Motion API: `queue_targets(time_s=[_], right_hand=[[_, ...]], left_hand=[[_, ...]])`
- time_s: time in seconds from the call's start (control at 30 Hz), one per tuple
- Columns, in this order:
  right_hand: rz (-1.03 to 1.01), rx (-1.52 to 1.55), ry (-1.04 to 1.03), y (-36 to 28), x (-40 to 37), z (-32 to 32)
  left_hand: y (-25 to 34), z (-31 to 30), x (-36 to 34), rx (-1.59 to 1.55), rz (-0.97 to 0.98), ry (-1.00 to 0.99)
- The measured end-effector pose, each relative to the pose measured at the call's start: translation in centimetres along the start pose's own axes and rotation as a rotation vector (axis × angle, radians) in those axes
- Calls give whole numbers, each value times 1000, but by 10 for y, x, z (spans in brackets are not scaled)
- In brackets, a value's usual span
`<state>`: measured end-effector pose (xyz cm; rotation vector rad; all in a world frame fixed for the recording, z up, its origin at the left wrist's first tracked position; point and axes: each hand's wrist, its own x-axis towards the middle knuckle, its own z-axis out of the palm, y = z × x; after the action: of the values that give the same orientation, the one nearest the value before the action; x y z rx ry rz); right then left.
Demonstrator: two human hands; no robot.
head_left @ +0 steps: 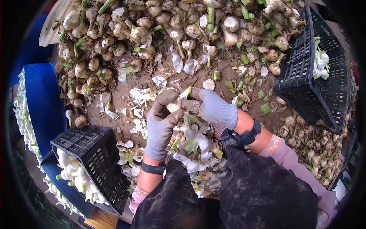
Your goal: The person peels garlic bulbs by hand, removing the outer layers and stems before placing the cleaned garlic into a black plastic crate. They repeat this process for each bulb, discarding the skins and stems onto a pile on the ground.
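Both hands wear grey gloves with dirty brown fingers and meet near the middle of the head view. My left hand (162, 122) is closed around a pale garlic bulb (173, 107) from the left and below. From the right, my right hand (211, 107) has its fingers pressed together at the bulb's green-white stem or leaf (185, 93). Its fingertips are partly hidden. Peeled white skins (194, 141) lie in a heap below the hands, between the knees.
Unpeeled garlic (126, 30) is piled across the top. A black crate (103, 164) with peeled bulbs stands lower left, beside a blue container (45, 107). Another black crate (301, 80) tilts at the upper right, above more unpeeled garlic (316, 149). Loose skins and cut stems litter the soil.
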<state>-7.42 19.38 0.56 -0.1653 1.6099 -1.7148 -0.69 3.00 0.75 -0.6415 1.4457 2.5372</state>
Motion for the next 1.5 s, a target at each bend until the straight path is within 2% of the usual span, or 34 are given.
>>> queue_targets(time_s=[0.03,0.1,0.13,0.23,0.27,0.3,0.33,0.37,0.43,0.5,0.57,0.6,0.63,0.7,0.77,0.8,0.83,0.9,0.93,0.97,1.03,1.07,1.1,1.13,1.17,1.2,1.23,1.3,1.33,1.37,1.4,1.43,1.47,1.5], right_hand=[[2,2,3,1,1,-2],[117,20,-42,5,2,-7],[29,-44,20,11,3,-6],[49,-110,-1,2,2,-2],[70,-266,1,6,5,-1],[72,-265,0,8,6,0],[-82,-568,48,9,6,1],[-239,-870,96,9,5,2],[-260,-889,102,10,3,4],[-311,-930,123,10,2,4],[-336,-797,166,16,0,9],[-138,-318,106,18,2,10],[58,157,42,17,4,9],[98,42,11,12,6,0],[176,-36,-20,11,5,-1],[146,20,-125,4,-1,2],[301,124,-162,-5,-8,5],[139,121,-55,14,-10,12],[142,115,-47,23,-12,9],[61,-15,-48,23,-11,8],[-26,-128,-50,21,-11,8],[-32,-412,-43,16,-13,3],[-35,-703,-36,6,-14,-3],[-49,-873,100,0,-15,-7],[-50,-876,100,4,-18,-15],[12,-990,79,12,-21,-26],[74,-1104,55,18,-22,-31],[425,-1064,-555,-8,-35,-18],[301,-957,-746,-16,-52,-7],[178,-836,-924,-18,-67,1],[178,-835,-917,-17,-68,2],[181,-657,-894,-16,-68,1],[189,-486,-863,-17,-68,-4],[192,-499,-846,-21,-60,-7]], left_hand=[[1,3,0,294,192,-34],[2,7,-3,302,92,-21],[0,6,-3,346,122,-32],[-1,-4,-5,394,171,-46],[0,-8,-7,180,1,-2],[-1,-10,-9,-36,-167,41],[-3,-11,-8,-36,-167,42],[-7,-12,-7,-223,-183,15],[-14,-16,-4,-590,-213,-37],[-12,-7,0,-639,-190,-105],[4,19,-3,-419,-123,195],[4,0,-4,-139,-141,-25],[4,10,-6,101,-112,41],[1,10,-4,369,-45,119],[10,3,-4,382,-53,174],[1,-6,5,531,89,239],[-5,-15,6,650,128,249],[8,-5,4,640,89,187],[1,-3,2,509,227,94],[1,-7,11,866,422,22],[3,-10,0,623,-7,40],[7,-11,-4,422,-85,40],[11,-9,-6,423,-83,39],[14,-6,-8,221,-137,69],[16,-5,-9,20,-191,98],[11,-9,-6,-9,-81,112],[11,-14,-5,-128,-100,105],[7,-34,0,-224,23,93],[1,-40,3,-295,69,158],[-6,-51,13,-399,12,299],[-6,-57,11,-459,-27,214],[-6,-61,12,-522,-61,121],[10,-36,17,-431,-66,132],[28,-8,17,-341,-70,143]])
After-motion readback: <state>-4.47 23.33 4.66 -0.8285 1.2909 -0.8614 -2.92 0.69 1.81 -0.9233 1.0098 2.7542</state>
